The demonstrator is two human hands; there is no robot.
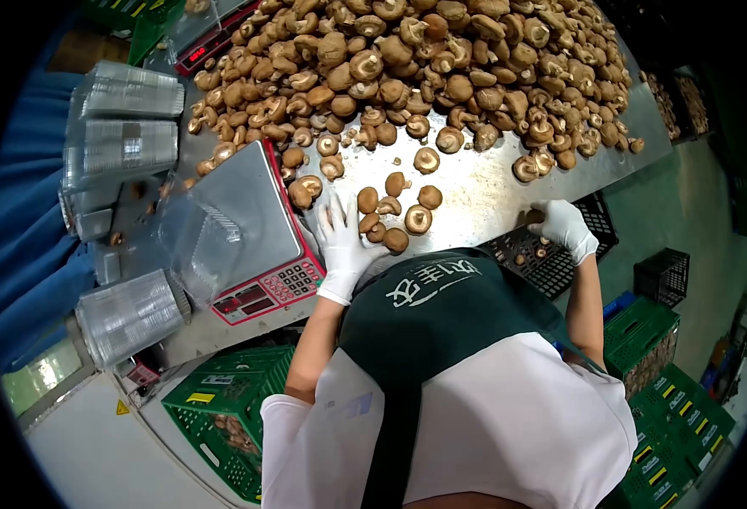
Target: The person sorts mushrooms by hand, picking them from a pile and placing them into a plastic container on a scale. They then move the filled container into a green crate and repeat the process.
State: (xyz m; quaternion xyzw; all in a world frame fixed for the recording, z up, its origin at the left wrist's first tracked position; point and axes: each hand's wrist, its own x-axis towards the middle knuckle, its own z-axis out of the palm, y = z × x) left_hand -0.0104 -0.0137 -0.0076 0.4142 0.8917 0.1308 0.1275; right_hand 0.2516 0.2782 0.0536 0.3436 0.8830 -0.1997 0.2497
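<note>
My left hand (pixel 342 242), in a white glove, rests on the metal table with its fingers stretched out. Beside it lies a small group of loose shiitake mushrooms (pixel 388 206), some cap up and some stem up; the thumb is close to the nearest cap. Over a black plastic crate (pixel 590 222) at the table's edge, my right hand (pixel 566 229), also gloved, is closed on a brown mushroom (pixel 535 217) at its fingertips. Several small pieces (pixel 530 254) lie in that crate.
A large heap of mushrooms (pixel 424 59) covers the table's far side. A red-edged scale (pixel 280 280) bearing a clear plastic tray (pixel 212 242) stands at left, near stacks of clear trays (pixel 127 144). Green crates (pixel 229 382) stand below on both sides.
</note>
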